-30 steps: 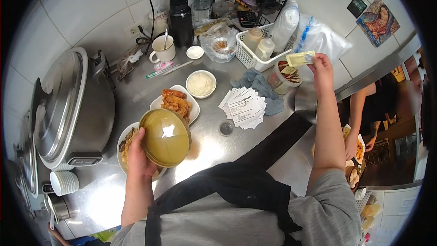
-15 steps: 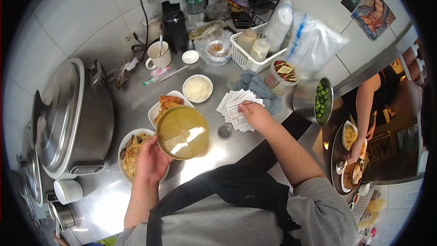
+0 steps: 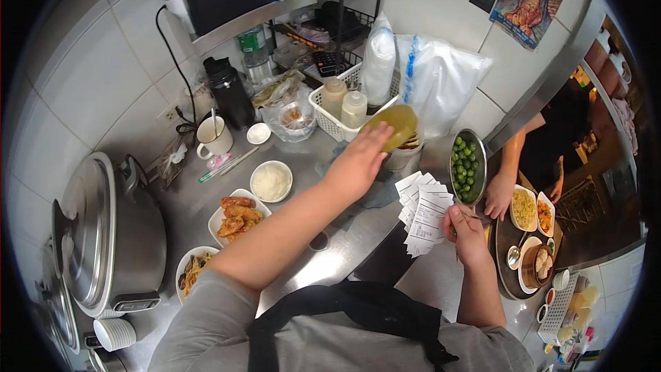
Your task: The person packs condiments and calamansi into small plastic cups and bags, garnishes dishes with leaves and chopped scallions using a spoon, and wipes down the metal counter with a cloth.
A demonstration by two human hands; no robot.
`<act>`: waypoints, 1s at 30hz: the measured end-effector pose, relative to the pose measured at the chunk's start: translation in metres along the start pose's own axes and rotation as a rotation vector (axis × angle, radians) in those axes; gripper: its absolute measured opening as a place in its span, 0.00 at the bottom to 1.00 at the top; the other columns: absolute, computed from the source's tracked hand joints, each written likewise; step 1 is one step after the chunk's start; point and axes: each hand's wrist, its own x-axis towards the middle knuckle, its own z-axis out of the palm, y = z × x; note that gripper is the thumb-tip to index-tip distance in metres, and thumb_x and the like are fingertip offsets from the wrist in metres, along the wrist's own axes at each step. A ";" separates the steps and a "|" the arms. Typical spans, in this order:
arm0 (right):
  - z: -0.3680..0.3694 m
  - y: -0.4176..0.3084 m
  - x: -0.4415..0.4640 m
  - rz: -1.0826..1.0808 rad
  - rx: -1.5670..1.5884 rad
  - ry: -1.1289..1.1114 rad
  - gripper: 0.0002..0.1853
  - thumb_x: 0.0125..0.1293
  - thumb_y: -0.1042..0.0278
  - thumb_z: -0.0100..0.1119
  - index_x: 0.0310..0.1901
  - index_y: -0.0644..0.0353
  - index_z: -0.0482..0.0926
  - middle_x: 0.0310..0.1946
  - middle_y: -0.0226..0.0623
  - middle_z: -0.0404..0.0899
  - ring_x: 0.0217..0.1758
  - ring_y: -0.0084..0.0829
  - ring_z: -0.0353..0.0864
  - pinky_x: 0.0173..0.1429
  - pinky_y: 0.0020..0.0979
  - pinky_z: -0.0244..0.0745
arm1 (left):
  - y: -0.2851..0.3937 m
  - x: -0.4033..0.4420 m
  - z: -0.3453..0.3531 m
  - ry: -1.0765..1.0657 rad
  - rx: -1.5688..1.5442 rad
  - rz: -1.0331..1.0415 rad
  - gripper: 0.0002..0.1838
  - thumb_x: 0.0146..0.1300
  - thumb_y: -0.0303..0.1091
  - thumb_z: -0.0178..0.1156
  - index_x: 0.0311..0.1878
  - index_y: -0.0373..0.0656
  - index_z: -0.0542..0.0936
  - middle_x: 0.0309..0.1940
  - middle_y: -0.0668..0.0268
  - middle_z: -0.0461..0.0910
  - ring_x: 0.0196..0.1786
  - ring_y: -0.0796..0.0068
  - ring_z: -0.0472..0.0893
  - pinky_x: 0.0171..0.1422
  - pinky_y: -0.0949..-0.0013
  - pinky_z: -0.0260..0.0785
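My left hand (image 3: 368, 155) reaches across the counter with its fingers on a yellow-green round lid (image 3: 400, 125), which is tilted over a clear tub of packets (image 3: 406, 155). To the right, my right hand (image 3: 466, 233) pinches a fan of white printed slips (image 3: 428, 215) above the counter's edge. A steel pot of green fruits (image 3: 467, 171) stands just beyond the slips. Beneath my left forearm and wrist lies a blue-grey cloth (image 3: 375, 195), partly covered.
Fried food (image 3: 239, 218), rice (image 3: 271, 181) and noodles (image 3: 193, 272) sit left. A large cooker (image 3: 120, 234) stands far left. Behind are a white basket (image 3: 330, 122) and black bottle (image 3: 229, 93). Another person's hand (image 3: 500, 196) is beside a tray (image 3: 506, 262) at right.
My left hand has carried the lid from above the dishes to the tub. My right hand has lifted the slips off the counter and moved right. The view has shifted.
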 end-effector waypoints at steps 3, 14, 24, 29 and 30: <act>-0.011 0.003 -0.012 0.024 0.000 0.082 0.18 0.74 0.53 0.45 0.29 0.54 0.70 0.22 0.25 0.69 0.22 0.16 0.60 0.24 0.18 0.52 | -0.017 0.023 0.042 -0.243 0.628 0.060 0.27 0.65 0.36 0.53 0.68 0.45 0.65 0.70 0.55 0.60 0.72 0.50 0.57 0.74 0.51 0.51; -0.019 -0.009 0.005 -0.098 0.133 0.198 0.18 0.74 0.54 0.45 0.29 0.57 0.68 0.20 0.29 0.65 0.19 0.17 0.57 0.21 0.18 0.49 | 0.006 0.062 0.068 -0.325 0.571 -0.077 0.31 0.59 0.46 0.58 0.64 0.40 0.69 0.60 0.54 0.67 0.62 0.55 0.66 0.71 0.54 0.55; -0.019 -0.051 0.051 -0.330 0.342 0.274 0.18 0.74 0.55 0.45 0.29 0.59 0.67 0.22 0.32 0.65 0.19 0.17 0.55 0.22 0.19 0.50 | -0.018 0.102 0.062 -0.547 0.547 -0.100 0.42 0.57 0.61 0.56 0.72 0.55 0.59 0.69 0.46 0.56 0.73 0.46 0.54 0.76 0.49 0.42; -0.023 -0.057 0.058 -0.272 0.450 0.198 0.17 0.74 0.56 0.43 0.29 0.58 0.66 0.20 0.30 0.63 0.18 0.18 0.56 0.21 0.19 0.50 | -0.034 0.073 0.076 -0.511 0.555 -0.011 0.41 0.59 0.61 0.53 0.73 0.57 0.57 0.70 0.44 0.53 0.74 0.43 0.52 0.76 0.47 0.40; -0.022 -0.057 0.062 -0.243 0.434 0.212 0.17 0.74 0.56 0.43 0.29 0.58 0.66 0.19 0.29 0.62 0.18 0.18 0.56 0.21 0.19 0.50 | -0.031 0.067 0.074 -0.371 0.536 0.036 0.41 0.59 0.60 0.52 0.74 0.58 0.56 0.71 0.44 0.52 0.74 0.43 0.51 0.76 0.47 0.39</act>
